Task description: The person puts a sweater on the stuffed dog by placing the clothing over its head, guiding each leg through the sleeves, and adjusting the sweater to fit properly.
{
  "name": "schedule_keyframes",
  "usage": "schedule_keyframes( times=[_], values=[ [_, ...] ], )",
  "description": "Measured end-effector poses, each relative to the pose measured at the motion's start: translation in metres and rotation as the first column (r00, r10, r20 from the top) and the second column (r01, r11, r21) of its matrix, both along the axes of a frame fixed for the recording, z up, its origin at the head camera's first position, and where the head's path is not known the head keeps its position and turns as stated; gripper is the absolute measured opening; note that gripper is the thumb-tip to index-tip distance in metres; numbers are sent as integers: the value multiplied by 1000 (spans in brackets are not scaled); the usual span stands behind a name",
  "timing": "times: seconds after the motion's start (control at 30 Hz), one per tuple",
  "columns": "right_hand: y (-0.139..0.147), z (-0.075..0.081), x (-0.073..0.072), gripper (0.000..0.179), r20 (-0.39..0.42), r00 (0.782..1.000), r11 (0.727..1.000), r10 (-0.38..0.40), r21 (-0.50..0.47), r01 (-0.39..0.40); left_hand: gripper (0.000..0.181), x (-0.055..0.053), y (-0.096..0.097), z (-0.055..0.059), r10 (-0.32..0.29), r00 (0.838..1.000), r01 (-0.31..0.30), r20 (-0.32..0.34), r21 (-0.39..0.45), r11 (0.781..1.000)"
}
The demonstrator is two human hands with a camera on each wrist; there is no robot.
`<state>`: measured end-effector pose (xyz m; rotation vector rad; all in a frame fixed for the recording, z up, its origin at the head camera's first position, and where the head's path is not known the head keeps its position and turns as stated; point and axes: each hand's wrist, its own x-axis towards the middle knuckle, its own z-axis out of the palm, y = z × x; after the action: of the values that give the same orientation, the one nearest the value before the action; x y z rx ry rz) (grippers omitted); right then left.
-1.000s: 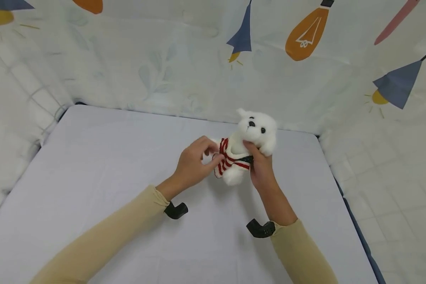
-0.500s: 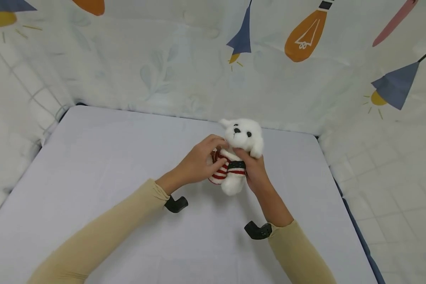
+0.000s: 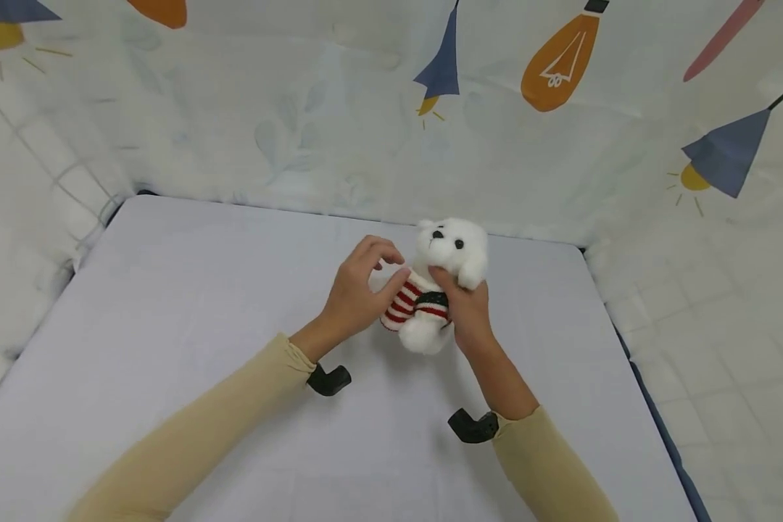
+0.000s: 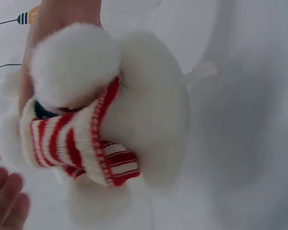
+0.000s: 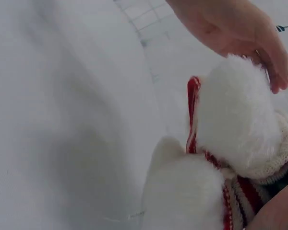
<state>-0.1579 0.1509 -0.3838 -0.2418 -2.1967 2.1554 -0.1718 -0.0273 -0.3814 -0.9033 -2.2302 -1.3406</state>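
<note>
Near the middle of the head view, toward four o'clock, a white plush animal [image 3: 428, 283] is held tilted above the white tabletop [image 3: 202, 290], its head at about one o'clock and its red-and-white knit garment [image 3: 399, 304] toward eight. The right hand [image 3: 471, 312] grasps it from the toy's four-o'clock side, thumb lying beneath the chin. At the toy's nine o'clock, the left hand [image 3: 359, 283] has its fingers loosely bent and grips nothing; whether its thumb touches the toy I cannot tell. Toward two o'clock in the left wrist view, a small pale tag [image 4: 205, 71] sticks out from the plush.
</note>
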Motion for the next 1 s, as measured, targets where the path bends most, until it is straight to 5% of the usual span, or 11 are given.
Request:
schedule_keyframes(
  times=[0.13, 0.2, 0.3, 0.37, 0.47, 0.53, 0.67, 0.73, 0.8, 0.93, 1.0],
  values=[
    [0, -8, 0, 59, -122, 988, 992, -93, 70, 102, 51, 6, -3, -2, -151, 972, 186, 183, -194, 963],
    [-1, -13, 2, 62, -183, 980, 980, -83, 165, 114, 60, 6, -3, -4, -220, 920, 298, 325, -214, 930],
    [-6, -17, 6, 62, -218, 976, 927, -12, 363, 93, 73, 1, -3, -8, -279, 833, 375, 478, -117, 920],
    [-9, -18, 8, 62, -215, 974, 878, 77, 478, 36, 80, -4, -4, -12, -298, 807, 370, 510, -44, 928],
    [-14, -17, 10, 70, -191, 950, 820, 246, 563, -99, 86, -13, -8, -19, -257, 806, 284, 533, 32, 958],
    [-17, -16, 11, 70, -166, 927, 802, 335, 566, -189, 83, -20, -13, -24, -167, 788, 150, 592, 78, 986],
    [-21, -8, 15, 58, -132, 909, 803, 396, 530, -273, 83, -33, -28, -28, 55, 655, -199, 754, 102, 975],
    [-21, -3, 15, 50, -136, 924, 823, 357, 515, -241, 88, -36, -33, -26, 128, 614, -296, 779, 77, 952],
    [-19, -2, 13, 42, -145, 942, 837, 302, 513, -190, 93, -38, -34, -23, 160, 642, -301, 750, 55, 952],
    [-7, -18, 3, 29, -172, 958, 862, 229, 493, -118, 94, -40, -22, -8, 200, 825, -192, 528, -72, 979],
    [-4, -25, -1, 27, -181, 963, 862, 200, 500, -85, 92, -41, -12, 0, 243, 890, -185, 387, -183, 966]
  ],
)
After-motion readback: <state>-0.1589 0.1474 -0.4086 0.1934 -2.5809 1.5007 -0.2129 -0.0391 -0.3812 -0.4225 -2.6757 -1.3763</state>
